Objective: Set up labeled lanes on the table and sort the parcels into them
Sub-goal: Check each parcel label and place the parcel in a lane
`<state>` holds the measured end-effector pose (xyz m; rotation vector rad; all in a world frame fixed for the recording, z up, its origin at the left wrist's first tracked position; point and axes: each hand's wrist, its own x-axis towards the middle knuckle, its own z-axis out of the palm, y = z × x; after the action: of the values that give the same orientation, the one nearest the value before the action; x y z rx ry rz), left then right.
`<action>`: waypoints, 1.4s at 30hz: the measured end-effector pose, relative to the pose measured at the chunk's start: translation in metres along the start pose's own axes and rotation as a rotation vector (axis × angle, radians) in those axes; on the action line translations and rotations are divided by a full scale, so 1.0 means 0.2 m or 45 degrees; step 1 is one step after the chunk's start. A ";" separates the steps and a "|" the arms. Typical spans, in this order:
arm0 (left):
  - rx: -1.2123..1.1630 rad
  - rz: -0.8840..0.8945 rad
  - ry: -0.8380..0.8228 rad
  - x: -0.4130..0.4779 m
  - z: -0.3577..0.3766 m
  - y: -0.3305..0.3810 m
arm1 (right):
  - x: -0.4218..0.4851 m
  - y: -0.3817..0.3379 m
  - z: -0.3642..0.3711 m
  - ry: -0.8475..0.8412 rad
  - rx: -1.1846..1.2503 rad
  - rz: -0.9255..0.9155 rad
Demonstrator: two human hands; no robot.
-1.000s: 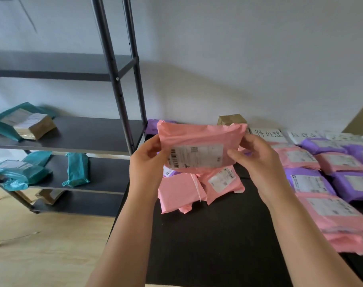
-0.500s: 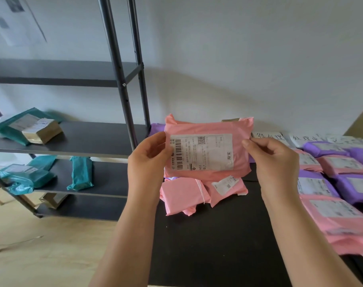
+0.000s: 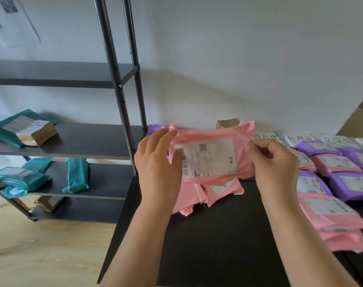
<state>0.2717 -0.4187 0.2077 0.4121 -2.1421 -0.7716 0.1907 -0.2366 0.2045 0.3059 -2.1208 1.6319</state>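
I hold a pink parcel [image 3: 212,139] upright above the black table [image 3: 217,235], its white shipping label facing me. My left hand [image 3: 157,162] grips its left edge, thumb across the label's barcode. My right hand [image 3: 275,162] pinches its right edge. Under it lies a small heap of pink parcels [image 3: 217,193]. Handwritten white lane labels [image 3: 266,137] lie along the table's back edge, with rows of pink and purple parcels [image 3: 338,166] in front of them at the right.
A dark metal shelf rack [image 3: 118,83] stands left of the table, holding teal parcels [image 3: 76,175] and a brown box [image 3: 37,133]. Another brown box [image 3: 227,123] and a purple parcel [image 3: 153,129] sit at the table's back. Wooden floor shows lower left.
The parcel has turned from tilted away to label-facing and shifted slightly right. My left thumb now lies over the label's left end.
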 end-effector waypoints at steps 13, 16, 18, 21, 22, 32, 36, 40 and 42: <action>0.181 0.269 0.055 0.02 0.05 -0.04 | -0.01 -0.02 0.05 -0.072 -0.525 -0.378; 0.205 0.380 0.045 0.01 0.08 -0.04 | -0.01 0.00 0.08 -0.138 -0.707 -0.681; 0.184 0.456 0.055 0.01 0.10 -0.04 | -0.02 0.01 0.11 -0.208 -0.711 -0.749; 0.122 0.530 0.114 -0.01 0.13 -0.01 | -0.04 0.02 0.14 -0.277 -0.663 -0.707; 0.115 0.532 0.138 -0.01 0.14 -0.01 | -0.04 0.03 0.14 -0.290 -0.638 -0.670; -0.219 -0.403 0.136 0.00 0.10 -0.05 | 0.01 0.07 0.08 -0.198 -0.212 -0.007; -0.441 -0.512 -0.125 -0.01 0.14 0.00 | 0.03 0.07 0.07 -0.225 -0.038 0.146; -0.528 -0.515 -0.167 -0.01 0.17 0.01 | 0.03 0.06 0.07 -0.273 0.065 0.189; -0.547 -0.554 -0.138 0.00 0.17 0.00 | 0.03 0.05 0.07 -0.271 0.133 0.214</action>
<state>0.2441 -0.4049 0.1916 0.6228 -1.9287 -1.4943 0.1786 -0.2463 0.1948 0.3564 -2.2741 1.8847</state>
